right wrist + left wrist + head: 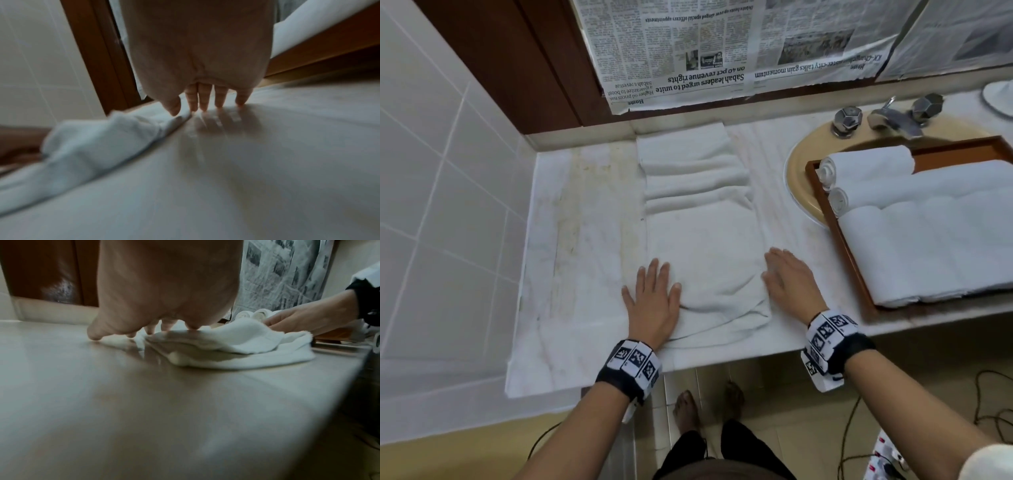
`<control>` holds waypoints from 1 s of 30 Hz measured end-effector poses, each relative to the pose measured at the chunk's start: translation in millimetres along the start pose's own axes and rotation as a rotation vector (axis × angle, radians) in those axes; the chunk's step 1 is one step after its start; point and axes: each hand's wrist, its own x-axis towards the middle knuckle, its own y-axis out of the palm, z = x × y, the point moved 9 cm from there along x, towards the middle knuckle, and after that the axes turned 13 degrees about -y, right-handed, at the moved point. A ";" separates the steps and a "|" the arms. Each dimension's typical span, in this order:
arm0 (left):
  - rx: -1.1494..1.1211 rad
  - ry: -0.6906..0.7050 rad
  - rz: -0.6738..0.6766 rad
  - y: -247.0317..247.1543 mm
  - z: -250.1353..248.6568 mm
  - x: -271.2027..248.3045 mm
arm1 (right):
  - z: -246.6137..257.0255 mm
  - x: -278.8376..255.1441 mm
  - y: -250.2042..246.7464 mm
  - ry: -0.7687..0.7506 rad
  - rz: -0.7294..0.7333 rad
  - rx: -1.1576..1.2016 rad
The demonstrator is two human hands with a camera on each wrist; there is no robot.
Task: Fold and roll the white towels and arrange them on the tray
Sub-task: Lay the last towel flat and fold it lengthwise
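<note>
A white towel lies lengthwise on the marble counter, rippled at its far end and rumpled at its near end. My left hand presses flat on the towel's near left edge, fingers straight. My right hand lies flat at the towel's right edge, its fingertips on the counter beside the cloth. At the right, a brown wooden tray holds two rolled white towels and a larger folded white towel.
The tray rests partly over a beige sink with a metal faucet. Newspaper covers the wall behind the counter. A white tiled wall bounds the left side. Cables lie on the floor below.
</note>
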 end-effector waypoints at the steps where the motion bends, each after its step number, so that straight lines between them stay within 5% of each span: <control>1: -0.023 0.019 -0.005 0.0 -1.9 -10.2 | 3.7 -9.9 -1.3 -0.013 -0.027 0.061; 11: 0.113 0.091 -0.045 31.9 6.8 -57.4 | 30.2 -60.5 15.6 -0.030 0.072 0.236; 19: 0.122 0.032 -0.041 29.2 22.2 -69.5 | 31.2 -86.7 7.2 0.086 -0.067 0.364; 30: 0.102 0.027 0.043 26.5 30.0 -77.4 | 37.7 -110.8 10.5 0.028 -0.108 0.387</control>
